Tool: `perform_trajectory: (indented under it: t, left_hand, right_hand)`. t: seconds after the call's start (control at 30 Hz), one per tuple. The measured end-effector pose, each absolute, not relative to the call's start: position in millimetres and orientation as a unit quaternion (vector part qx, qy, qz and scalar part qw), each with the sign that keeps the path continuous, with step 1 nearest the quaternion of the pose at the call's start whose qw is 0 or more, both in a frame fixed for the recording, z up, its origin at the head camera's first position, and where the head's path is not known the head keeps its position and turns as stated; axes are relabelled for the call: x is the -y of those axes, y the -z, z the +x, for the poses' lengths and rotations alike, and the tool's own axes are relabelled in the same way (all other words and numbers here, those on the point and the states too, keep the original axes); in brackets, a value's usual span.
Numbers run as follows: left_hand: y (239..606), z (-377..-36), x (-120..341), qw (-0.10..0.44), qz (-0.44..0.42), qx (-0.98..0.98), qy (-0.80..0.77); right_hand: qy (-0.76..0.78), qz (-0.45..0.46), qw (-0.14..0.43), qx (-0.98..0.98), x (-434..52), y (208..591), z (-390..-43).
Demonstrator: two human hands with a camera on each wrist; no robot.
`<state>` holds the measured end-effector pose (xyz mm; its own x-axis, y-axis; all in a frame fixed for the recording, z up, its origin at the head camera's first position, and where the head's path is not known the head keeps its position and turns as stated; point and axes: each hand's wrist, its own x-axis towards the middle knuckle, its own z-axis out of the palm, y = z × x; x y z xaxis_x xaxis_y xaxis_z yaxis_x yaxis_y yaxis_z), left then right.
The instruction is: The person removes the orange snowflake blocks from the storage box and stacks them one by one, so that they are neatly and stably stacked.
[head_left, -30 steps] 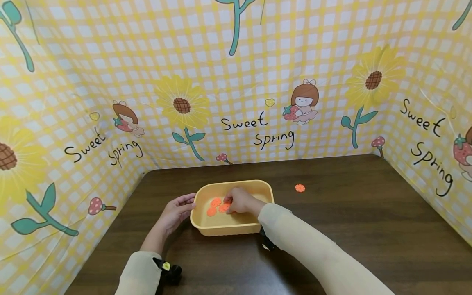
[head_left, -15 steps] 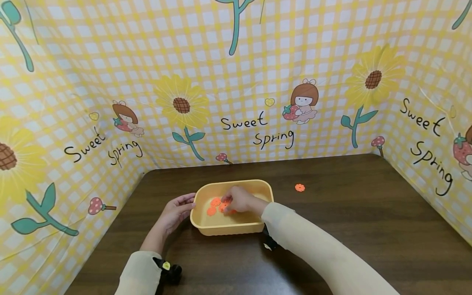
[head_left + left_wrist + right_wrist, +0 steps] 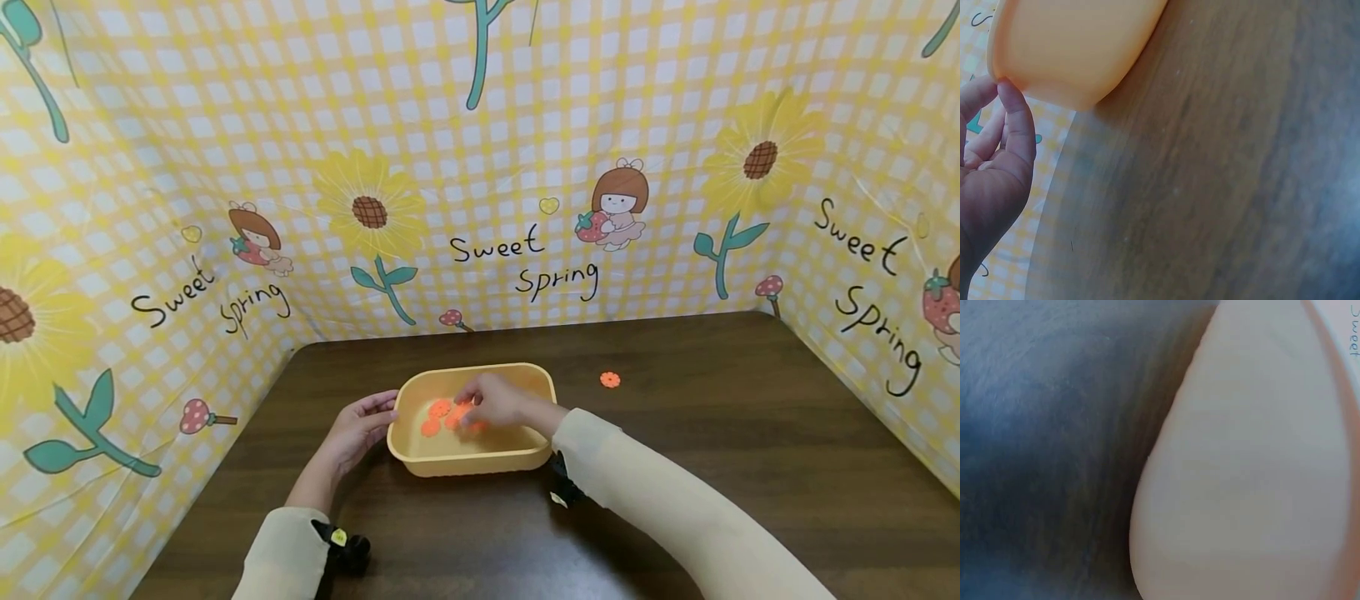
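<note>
Evidently, the left hand (image 3: 356, 435) was there to steady the yellow box (image 3: 472, 464): its grip pinched the rim at the left end, thumb and finger meeting at the edge, as the left wrist view showed up close. A light hold of that kind probably sufficed, since the box seemed to stand flat on the dark table (image 3: 750, 467) and needed only to be kept from sliding.

The right hand (image 3: 498, 404) reached in over the long near side, fingers bent down toward a loose cluster of orange flower-shaped pieces (image 3: 438, 409) on the box floor. Whether its grip had closed on one of them I could not tell (the fingertips were blurred, and the right wrist view showed only the outer wall and the table). The pieces lay close together in the left and middle part of the box, some partly hidden by that hand; the raised walls presumably served to keep them gathered.

One similar orange piece (image 3: 610, 380) lay apart on the table, beyond the box's right end, touched by neither hand. Behind everything hung a checked cloth (image 3: 480, 158) printed with flowers, likely as a backdrop.
</note>
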<state>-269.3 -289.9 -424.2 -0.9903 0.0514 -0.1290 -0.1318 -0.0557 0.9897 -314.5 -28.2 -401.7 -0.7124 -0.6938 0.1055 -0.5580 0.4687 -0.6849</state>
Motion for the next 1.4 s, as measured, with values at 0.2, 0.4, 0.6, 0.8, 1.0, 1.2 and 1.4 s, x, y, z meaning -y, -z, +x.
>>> perform_trajectory:
  t: [0.2, 0.4, 0.6, 0.8, 1.0, 1.2, 1.4]
  left_hand:
    - [429, -272, 291, 0.059, -0.032, -0.685, -0.726]
    - [423, -269, 290, 0.067, -0.032, -0.680, -0.729]
    - [414, -262, 286, 0.075, -0.019, -0.686, -0.723]
    - [415, -262, 286, 0.075, -0.017, -0.681, -0.728]
    - [424, -269, 290, 0.066, -0.028, -0.676, -0.734]
    - [429, -272, 291, 0.059, -0.030, -0.682, -0.728]
    - [429, -272, 292, 0.061, -0.032, -0.674, -0.736]
  right_hand:
    - [0.386, -0.360, 0.091, -0.844, 15, 395, -318]
    - [0.412, -0.351, 0.071, -0.838, -1, 390, -318]
    - [0.429, -0.326, 0.059, -0.841, -17, 386, -319]
    - [0.446, -0.297, 0.052, -0.843, -34, 381, -319]
    - [0.445, -0.291, 0.027, -0.846, -52, 382, -324]
    - [0.457, -0.275, 0.005, -0.846, -71, 382, -326]
    - [0.496, -0.244, -0.004, -0.834, -89, 384, -328]
